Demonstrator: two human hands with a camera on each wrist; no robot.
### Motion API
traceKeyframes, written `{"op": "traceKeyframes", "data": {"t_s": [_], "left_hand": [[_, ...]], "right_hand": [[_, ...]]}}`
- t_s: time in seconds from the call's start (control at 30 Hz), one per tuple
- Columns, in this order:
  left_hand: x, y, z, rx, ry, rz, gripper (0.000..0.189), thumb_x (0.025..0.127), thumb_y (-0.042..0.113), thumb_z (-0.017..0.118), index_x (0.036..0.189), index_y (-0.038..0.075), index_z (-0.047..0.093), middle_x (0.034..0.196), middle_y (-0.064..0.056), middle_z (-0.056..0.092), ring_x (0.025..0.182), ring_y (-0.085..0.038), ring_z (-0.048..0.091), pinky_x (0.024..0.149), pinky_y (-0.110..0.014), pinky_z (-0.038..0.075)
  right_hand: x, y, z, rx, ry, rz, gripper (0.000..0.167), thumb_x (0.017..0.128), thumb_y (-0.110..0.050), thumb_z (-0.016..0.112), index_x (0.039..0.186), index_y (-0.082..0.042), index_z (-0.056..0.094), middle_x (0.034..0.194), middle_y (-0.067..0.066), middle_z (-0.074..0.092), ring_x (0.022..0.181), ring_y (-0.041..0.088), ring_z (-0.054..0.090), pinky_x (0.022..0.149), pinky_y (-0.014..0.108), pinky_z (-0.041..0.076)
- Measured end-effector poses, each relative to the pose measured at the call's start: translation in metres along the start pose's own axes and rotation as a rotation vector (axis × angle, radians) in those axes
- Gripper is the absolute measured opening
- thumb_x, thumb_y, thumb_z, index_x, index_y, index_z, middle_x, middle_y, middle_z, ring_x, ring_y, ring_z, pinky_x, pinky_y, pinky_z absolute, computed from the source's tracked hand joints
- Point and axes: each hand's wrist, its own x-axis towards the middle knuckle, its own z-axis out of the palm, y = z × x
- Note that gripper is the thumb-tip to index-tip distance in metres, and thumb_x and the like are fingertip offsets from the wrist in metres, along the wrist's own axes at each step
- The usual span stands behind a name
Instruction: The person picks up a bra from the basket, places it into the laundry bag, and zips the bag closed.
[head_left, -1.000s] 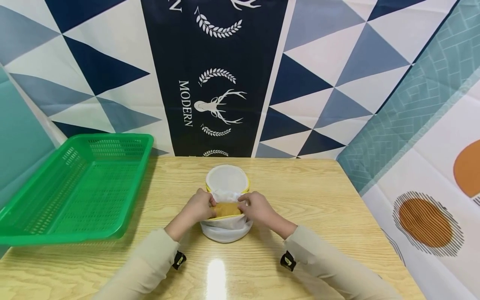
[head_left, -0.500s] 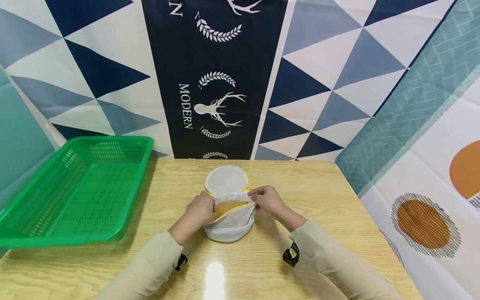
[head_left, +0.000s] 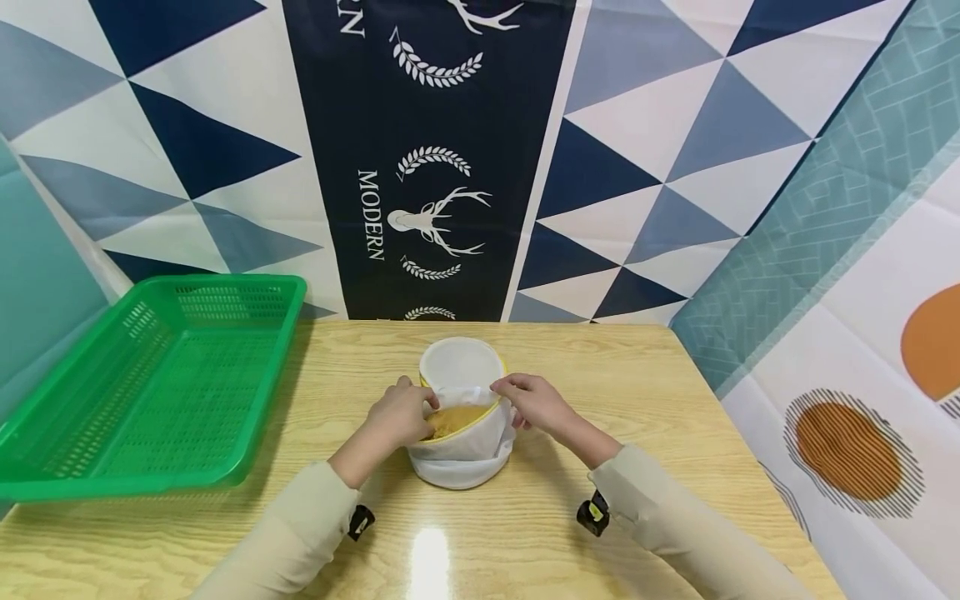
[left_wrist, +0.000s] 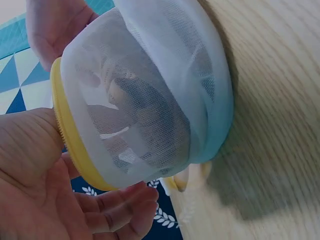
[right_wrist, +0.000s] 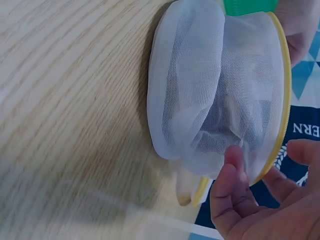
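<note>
White mesh bag (head_left: 461,467) sits on the wooden table (head_left: 622,383), around the middle, nearer the far edge than the near one. Its mouth gapes, trimmed by a yellow zipper (left_wrist: 74,144); round white lid (head_left: 460,363) is folded back to the far side. Inside, an ochre thing (head_left: 461,418) shows in the opening; its kind cannot be told.

Left hand (head_left: 396,415): at the left of the mouth, thumb and a finger reaching over the zipper edge, other fingers curled below, along the mesh. Cannot tell whether it pinches anything.

Right hand (head_left: 536,404): at the right of the mouth, clamped on the bag's edge, with fingertips pressing the mesh from outside, seen in the right wrist view.

Both sleeves (head_left: 281,529) pale beige; a black device (head_left: 592,515) beneath the right one.

Green slatted basket (head_left: 279,375) at far left, well apart from the bag. Beyond the table, a patterned backdrop (head_left: 600,158): blue and white triangles, dark panel (head_left: 442,108) with white deer head and laurels.
</note>
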Motion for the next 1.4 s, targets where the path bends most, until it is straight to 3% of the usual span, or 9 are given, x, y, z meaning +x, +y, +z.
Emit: {"op": "traceKeyframes", "data": {"t_s": [0.23, 0.37, 0.47, 0.7, 0.9, 1.0, 1.1, 1.2, 1.4], "left_hand": [[0.001, 0.004, -0.002, -0.042, 0.005, 0.016, 0.026, 0.080, 0.011, 0.068, 0.105, 0.018, 0.069, 0.117, -0.014, 0.052, 0.099, -0.029, 0.050, 0.071, -0.040, 0.047], [0.001, 0.006, -0.002, -0.076, 0.010, 0.095, 0.035, 0.079, -0.001, 0.060, 0.105, 0.019, 0.070, 0.127, -0.013, 0.052, 0.115, -0.033, 0.049, 0.087, -0.052, 0.043], [0.000, 0.009, -0.002, -0.071, 0.006, 0.172, 0.044, 0.075, -0.008, 0.056, 0.106, 0.020, 0.070, 0.121, -0.007, 0.058, 0.114, -0.030, 0.052, 0.088, -0.051, 0.039], [0.001, 0.014, 0.003, 0.033, 0.052, 0.288, 0.035, 0.077, -0.006, 0.062, 0.099, 0.020, 0.073, 0.098, 0.002, 0.069, 0.097, -0.023, 0.060, 0.078, -0.045, 0.037], [0.003, 0.016, 0.010, 0.188, 0.028, 0.312, 0.030, 0.077, 0.000, 0.067, 0.096, 0.023, 0.073, 0.098, 0.003, 0.067, 0.102, -0.024, 0.056, 0.094, -0.059, 0.033], [0.003, 0.017, 0.010, 0.221, 0.005, 0.313, 0.030, 0.079, 0.001, 0.065, 0.098, 0.022, 0.073, 0.101, 0.002, 0.066, 0.106, -0.024, 0.054, 0.100, -0.065, 0.026], [0.004, 0.015, 0.008, 0.185, 0.013, 0.316, 0.034, 0.079, -0.003, 0.062, 0.098, 0.023, 0.073, 0.101, 0.004, 0.067, 0.106, -0.023, 0.055, 0.101, -0.067, 0.024], [0.007, 0.012, 0.005, 0.086, 0.047, 0.315, 0.041, 0.075, -0.009, 0.059, 0.094, 0.023, 0.074, 0.097, 0.006, 0.070, 0.103, -0.023, 0.057, 0.100, -0.065, 0.026], [0.014, 0.007, -0.002, -0.062, 0.077, 0.282, 0.044, 0.077, -0.011, 0.048, 0.092, 0.020, 0.075, 0.097, 0.003, 0.072, 0.102, -0.023, 0.061, 0.095, -0.056, 0.035]], "right_hand": [[-0.004, -0.001, -0.003, -0.148, -0.026, -0.096, 0.033, 0.089, -0.015, 0.046, 0.117, -0.013, 0.063, 0.087, 0.009, 0.057, 0.060, 0.029, 0.057, 0.051, 0.026, 0.041], [-0.003, 0.000, -0.003, -0.195, -0.025, -0.147, 0.028, 0.089, -0.013, 0.053, 0.114, -0.010, 0.065, 0.081, 0.009, 0.056, 0.058, 0.026, 0.057, 0.051, 0.025, 0.043], [-0.002, 0.002, -0.003, -0.195, -0.020, -0.168, 0.022, 0.090, -0.015, 0.057, 0.109, -0.009, 0.067, 0.080, 0.008, 0.057, 0.056, 0.024, 0.057, 0.050, 0.025, 0.043], [0.000, 0.006, -0.003, -0.184, 0.035, -0.177, 0.015, 0.093, -0.019, 0.058, 0.101, -0.007, 0.064, 0.081, 0.009, 0.058, 0.061, 0.029, 0.060, 0.050, 0.024, 0.044], [0.001, 0.008, -0.003, -0.143, 0.085, -0.142, 0.018, 0.094, -0.021, 0.056, 0.103, -0.006, 0.062, 0.082, 0.011, 0.057, 0.063, 0.032, 0.060, 0.050, 0.025, 0.044], [0.002, 0.009, -0.003, -0.127, 0.100, -0.108, 0.018, 0.095, -0.022, 0.055, 0.104, -0.008, 0.062, 0.084, 0.011, 0.057, 0.063, 0.031, 0.061, 0.050, 0.024, 0.043], [0.003, 0.009, -0.004, -0.115, 0.102, -0.083, 0.018, 0.094, -0.022, 0.055, 0.104, -0.009, 0.062, 0.086, 0.010, 0.057, 0.064, 0.030, 0.061, 0.050, 0.024, 0.043], [0.001, 0.007, -0.004, -0.106, 0.086, -0.089, 0.018, 0.093, -0.021, 0.057, 0.106, -0.009, 0.063, 0.087, 0.010, 0.058, 0.064, 0.030, 0.062, 0.052, 0.024, 0.044], [-0.001, 0.004, -0.004, -0.121, 0.053, -0.131, 0.026, 0.091, -0.014, 0.054, 0.116, -0.010, 0.062, 0.094, 0.012, 0.059, 0.063, 0.027, 0.061, 0.052, 0.024, 0.045]]}}
